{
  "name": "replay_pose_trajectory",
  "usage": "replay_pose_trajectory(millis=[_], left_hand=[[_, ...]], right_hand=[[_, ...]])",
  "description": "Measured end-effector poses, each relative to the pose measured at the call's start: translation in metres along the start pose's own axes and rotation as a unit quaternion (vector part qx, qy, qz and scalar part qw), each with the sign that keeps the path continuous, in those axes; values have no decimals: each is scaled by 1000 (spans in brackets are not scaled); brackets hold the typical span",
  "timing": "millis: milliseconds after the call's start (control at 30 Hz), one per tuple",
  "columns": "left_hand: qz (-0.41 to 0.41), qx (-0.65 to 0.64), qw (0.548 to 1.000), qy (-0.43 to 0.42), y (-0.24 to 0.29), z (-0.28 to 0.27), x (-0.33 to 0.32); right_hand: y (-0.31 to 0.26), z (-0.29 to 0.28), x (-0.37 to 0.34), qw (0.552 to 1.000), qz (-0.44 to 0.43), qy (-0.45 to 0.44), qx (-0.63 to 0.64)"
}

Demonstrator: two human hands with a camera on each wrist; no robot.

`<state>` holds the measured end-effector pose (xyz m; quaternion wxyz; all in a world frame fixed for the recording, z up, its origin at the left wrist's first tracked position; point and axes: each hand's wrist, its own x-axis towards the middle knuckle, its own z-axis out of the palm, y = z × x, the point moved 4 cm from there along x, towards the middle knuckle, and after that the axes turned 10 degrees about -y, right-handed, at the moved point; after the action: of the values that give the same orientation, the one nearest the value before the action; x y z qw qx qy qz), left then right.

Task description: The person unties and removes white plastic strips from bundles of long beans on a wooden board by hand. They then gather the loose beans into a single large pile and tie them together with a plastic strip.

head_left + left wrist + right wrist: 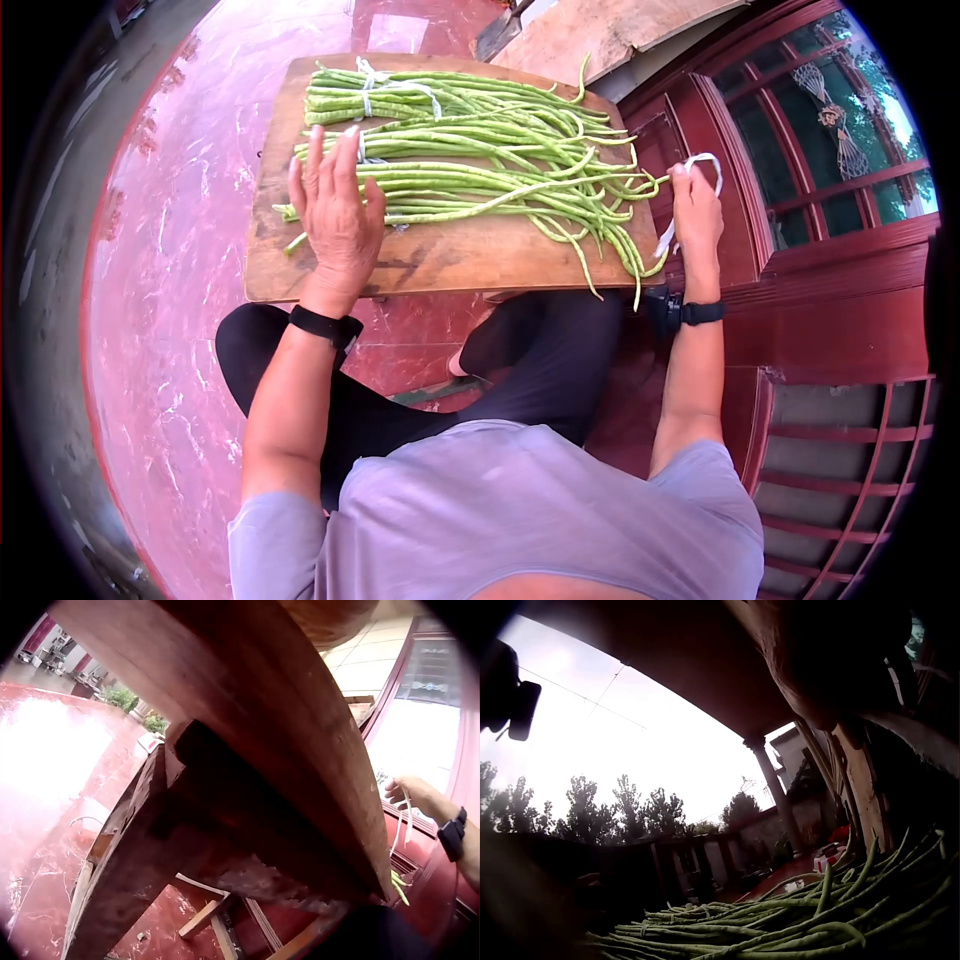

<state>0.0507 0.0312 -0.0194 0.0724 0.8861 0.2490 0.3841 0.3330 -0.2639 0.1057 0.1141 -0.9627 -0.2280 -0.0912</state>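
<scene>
Long green yard-long beans (480, 180) lie side by side across a wooden board (430, 265), tips pointing right. At the far side one bundle is bound near its left end with a pale strip (367, 88). My left hand (338, 205) is over the left ends of the nearer beans, fingers extended. Off the board's right edge, my right hand (698, 215) pinches a white strip (706, 160), whose loose end hangs below the fingers. One bean tip reaches right up to those fingertips. The left wrist view shows this strip (408, 825) dangling too.
Dark red panelled doors (690, 150) stand close on the right. Under the board is a wooden stand (127, 862), with my legs (540, 350) at its near side. A plywood sheet (600, 35) leans behind. Shiny red floor (180, 300) spreads left.
</scene>
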Motion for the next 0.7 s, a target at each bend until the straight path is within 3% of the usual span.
replay_pose_trajectory(millis=[67, 133, 333, 400, 500, 633, 700], left_hand=[[-26, 10, 995, -92, -1, 15, -2], [-39, 9, 992, -118, -7, 29, -9], [-29, 25, 990, -136, -8, 30, -11], [-19, 27, 989, -146, -8, 31, -12], [-15, 15, 994, -111, -9, 31, -10], [-46, -11, 994, -98, -10, 36, -11], [-55, -22, 995, -84, -12, 35, -11]], right_hand=[[30, 45, 4, 991, 3, -129, 40], [24, 58, -5, 971, 30, -221, -91], [-24, 43, -17, 958, -9, -206, -200], [-63, 33, -24, 981, -101, -119, -120], [-126, 45, -35, 963, -187, -181, 73], [-205, 84, -53, 912, -384, -135, 60], [-237, 107, -53, 902, -413, -95, 78]])
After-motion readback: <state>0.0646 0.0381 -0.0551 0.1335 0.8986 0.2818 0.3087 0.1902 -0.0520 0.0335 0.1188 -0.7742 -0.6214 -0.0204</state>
